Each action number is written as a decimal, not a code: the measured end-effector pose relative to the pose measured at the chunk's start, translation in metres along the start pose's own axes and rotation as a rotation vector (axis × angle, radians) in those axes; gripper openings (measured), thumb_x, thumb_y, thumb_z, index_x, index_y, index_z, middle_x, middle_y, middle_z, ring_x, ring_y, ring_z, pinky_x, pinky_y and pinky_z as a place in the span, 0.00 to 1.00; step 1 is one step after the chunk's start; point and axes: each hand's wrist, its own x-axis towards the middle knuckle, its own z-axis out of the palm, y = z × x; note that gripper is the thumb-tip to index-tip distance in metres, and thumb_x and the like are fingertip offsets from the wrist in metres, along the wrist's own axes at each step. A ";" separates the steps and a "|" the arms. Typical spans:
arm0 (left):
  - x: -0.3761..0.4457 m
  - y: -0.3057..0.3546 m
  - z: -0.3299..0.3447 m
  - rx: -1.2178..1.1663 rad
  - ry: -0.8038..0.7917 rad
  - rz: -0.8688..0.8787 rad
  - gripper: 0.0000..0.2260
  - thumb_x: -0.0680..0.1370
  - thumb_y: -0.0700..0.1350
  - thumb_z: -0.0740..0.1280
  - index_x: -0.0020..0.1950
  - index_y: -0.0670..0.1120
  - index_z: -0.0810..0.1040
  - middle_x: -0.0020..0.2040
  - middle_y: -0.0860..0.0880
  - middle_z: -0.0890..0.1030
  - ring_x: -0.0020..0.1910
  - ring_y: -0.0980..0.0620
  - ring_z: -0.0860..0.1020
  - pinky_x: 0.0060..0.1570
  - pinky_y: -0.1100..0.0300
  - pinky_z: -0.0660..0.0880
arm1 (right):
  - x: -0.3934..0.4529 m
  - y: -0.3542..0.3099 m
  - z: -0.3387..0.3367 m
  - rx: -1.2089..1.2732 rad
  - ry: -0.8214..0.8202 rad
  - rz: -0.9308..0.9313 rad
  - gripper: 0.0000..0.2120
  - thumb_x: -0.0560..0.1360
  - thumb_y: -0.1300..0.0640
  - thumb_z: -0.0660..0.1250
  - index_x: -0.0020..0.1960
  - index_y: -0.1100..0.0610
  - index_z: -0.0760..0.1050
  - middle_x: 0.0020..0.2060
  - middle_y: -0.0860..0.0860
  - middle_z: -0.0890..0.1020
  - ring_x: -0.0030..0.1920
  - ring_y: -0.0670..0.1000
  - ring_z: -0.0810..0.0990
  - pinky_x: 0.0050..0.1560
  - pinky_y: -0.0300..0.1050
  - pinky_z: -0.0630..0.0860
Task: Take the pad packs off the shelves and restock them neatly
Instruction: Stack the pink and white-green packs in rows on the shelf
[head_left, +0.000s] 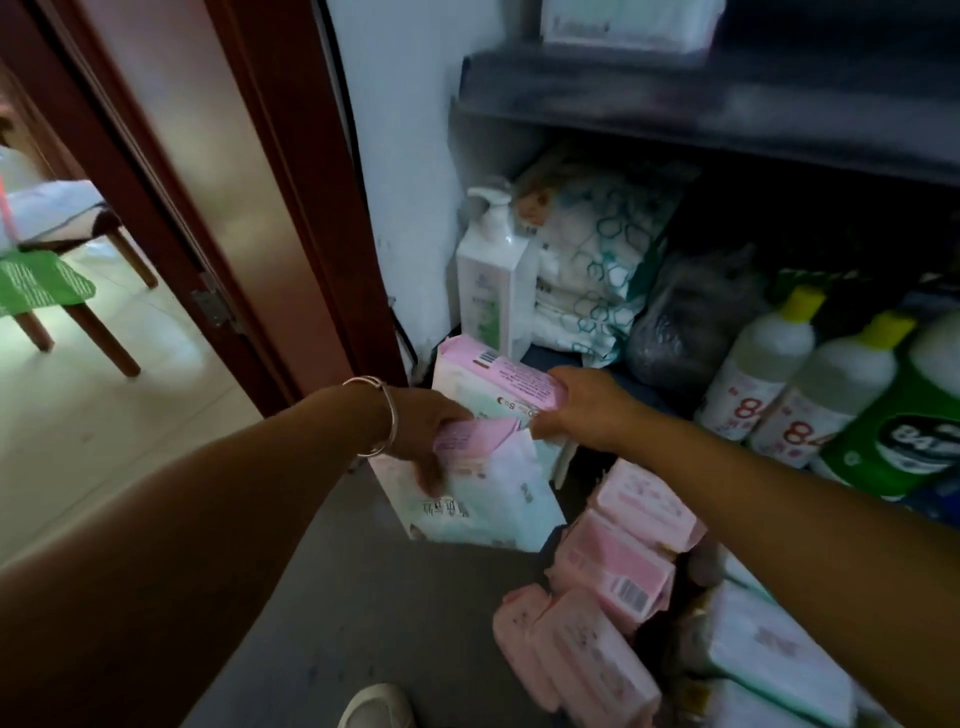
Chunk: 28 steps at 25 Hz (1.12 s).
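Two bare hands are gripping pad packs at the left end of a dark lower shelf (545, 358). The right hand (582, 410) is curling its fingers round the end of a pink-and-mint pad pack (493, 376), barcode up, which is lying tilted over the shelf's front edge. The left hand (426, 436), a silver bangle (382, 415) on its wrist, is pinching a smaller pink pack (467, 439) against a large pale mint-and-white pack (493, 501) that is standing tilted on the dark floor (337, 597), leaning against the shelf front.

More pink pad packs (618, 566) are lying heaped on the floor to the right, touching one another, with white-and-mint packs (769, 649) just beyond them.

On the shelf, a white pump bottle (496, 275) is standing upright in the back left corner, close to the white wall (405, 156). Beside it a patterned white-and-teal package (592, 260) is leaning, then a grey plastic bag (691, 312), then yellow-capped bleach bottles (769, 364) and a green bottle (904, 436) crowding the front edge on the right. A bare strip of shelf is showing between the held pack and the grey bag.

To the left, a reddish-brown door frame (311, 208) is bordering the wall; the floor between it and the heaped packs is lying open.
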 end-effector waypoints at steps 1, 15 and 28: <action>-0.010 0.012 -0.014 -0.047 0.012 0.021 0.25 0.61 0.41 0.80 0.55 0.48 0.77 0.54 0.49 0.81 0.55 0.48 0.78 0.56 0.59 0.74 | -0.011 -0.006 -0.017 0.020 0.030 -0.015 0.23 0.68 0.58 0.75 0.60 0.60 0.73 0.54 0.54 0.77 0.51 0.51 0.77 0.43 0.39 0.74; -0.122 0.181 -0.173 -0.348 0.318 0.341 0.22 0.64 0.33 0.77 0.54 0.45 0.77 0.51 0.47 0.84 0.52 0.49 0.82 0.53 0.53 0.79 | -0.154 -0.056 -0.225 0.203 0.556 -0.166 0.19 0.73 0.63 0.69 0.62 0.58 0.73 0.51 0.50 0.78 0.49 0.46 0.76 0.43 0.34 0.72; -0.093 0.227 -0.254 -0.745 0.349 0.511 0.27 0.61 0.36 0.76 0.59 0.40 0.75 0.56 0.43 0.82 0.54 0.43 0.81 0.56 0.44 0.77 | -0.134 -0.058 -0.317 0.260 0.764 -0.074 0.16 0.72 0.60 0.71 0.58 0.61 0.73 0.53 0.56 0.78 0.52 0.53 0.78 0.48 0.46 0.77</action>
